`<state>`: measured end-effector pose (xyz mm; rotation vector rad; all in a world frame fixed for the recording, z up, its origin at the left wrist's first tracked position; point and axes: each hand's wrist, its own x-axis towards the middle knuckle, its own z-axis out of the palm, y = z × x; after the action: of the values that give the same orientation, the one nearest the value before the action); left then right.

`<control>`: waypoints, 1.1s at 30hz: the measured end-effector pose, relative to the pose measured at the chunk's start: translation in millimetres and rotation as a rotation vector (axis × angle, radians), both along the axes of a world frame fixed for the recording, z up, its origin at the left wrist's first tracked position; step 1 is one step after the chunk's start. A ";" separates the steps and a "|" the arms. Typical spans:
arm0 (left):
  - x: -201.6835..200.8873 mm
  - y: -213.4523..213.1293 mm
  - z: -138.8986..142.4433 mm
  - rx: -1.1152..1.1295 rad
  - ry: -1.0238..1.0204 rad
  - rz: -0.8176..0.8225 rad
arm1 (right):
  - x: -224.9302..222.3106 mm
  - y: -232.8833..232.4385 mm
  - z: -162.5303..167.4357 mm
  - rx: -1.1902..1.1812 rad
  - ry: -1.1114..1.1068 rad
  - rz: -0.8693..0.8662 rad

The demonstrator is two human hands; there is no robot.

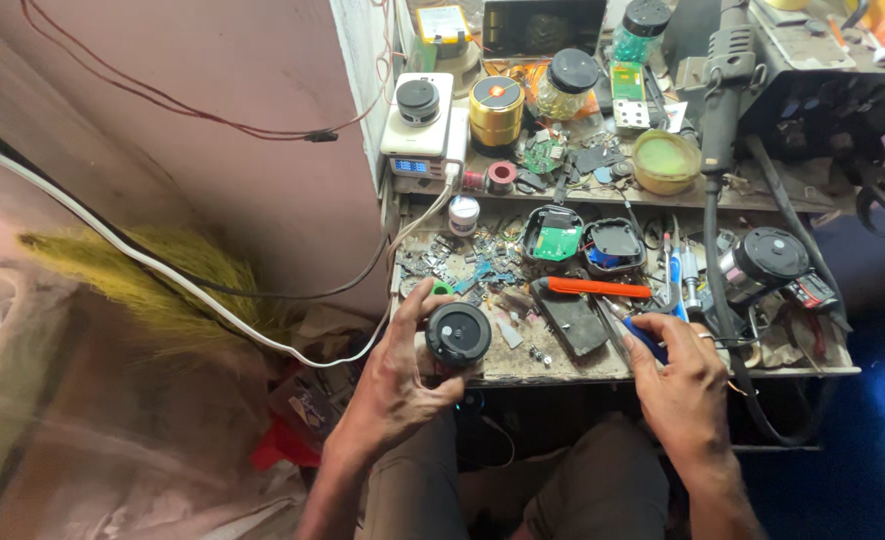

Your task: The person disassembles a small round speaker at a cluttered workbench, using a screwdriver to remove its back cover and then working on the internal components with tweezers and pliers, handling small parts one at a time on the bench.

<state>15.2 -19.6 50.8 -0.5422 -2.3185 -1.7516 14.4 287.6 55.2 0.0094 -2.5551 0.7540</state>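
The left hand (403, 375) wraps a round black speaker (458, 333) at the front left edge of the bench (563, 368); its fingers (415, 300) are clenched around the rim from the side, thumb on the near edge, probably to keep the flat round face in plain sight; that face points up toward the head camera, so the speaker's short axis runs roughly upright and it has no clear long axis. The right hand (685, 385) sits well to the right of the speaker, at the same front edge; its fingers grasp a blue-handled tool (646, 338), apparently a small screwdriver, whose long axis slants up and left, tip toward the middle of the bench; the grip is pen-like, which suits fine work. Between the speaker and that tool lie an orange-handled screwdriver (600, 288), lying nearly crosswise, and a flat dark panel (573, 322). Behind and to the right of the speaker rest two opened black housings, one showing a green circuit board (557, 240), the other a blue part (615, 247); loose small parts litter the surface around them, within easy reach.
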 end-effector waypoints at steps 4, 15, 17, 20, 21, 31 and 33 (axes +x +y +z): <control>1.5 0.0 -5.3 0.036 0.000 -0.041 | -2.0 2.4 -2.7 0.177 0.082 0.047; -0.7 0.9 -13.3 0.050 -0.001 -0.021 | -10.0 1.2 -2.2 0.301 0.105 0.079; 0.0 -0.3 -11.9 0.031 0.015 -0.025 | -10.7 -0.2 -0.4 0.297 0.143 0.058; 0.1 1.8 -10.7 -0.020 0.092 -0.007 | -19.9 2.0 4.5 0.378 0.127 0.059; 0.1 2.5 -10.8 -0.042 0.127 0.003 | -24.6 2.8 6.3 0.419 0.110 0.066; -0.6 8.0 -19.8 -0.048 0.248 0.049 | -58.7 17.5 21.3 0.471 -0.106 0.261; 1.7 6.5 -20.1 -0.042 0.344 0.063 | -58.8 20.5 24.5 0.459 -0.131 0.306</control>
<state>16.9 -13.0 30.7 -0.7074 -2.1109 -1.4517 -44.4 308.0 79.8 0.5242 -2.8321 0.2585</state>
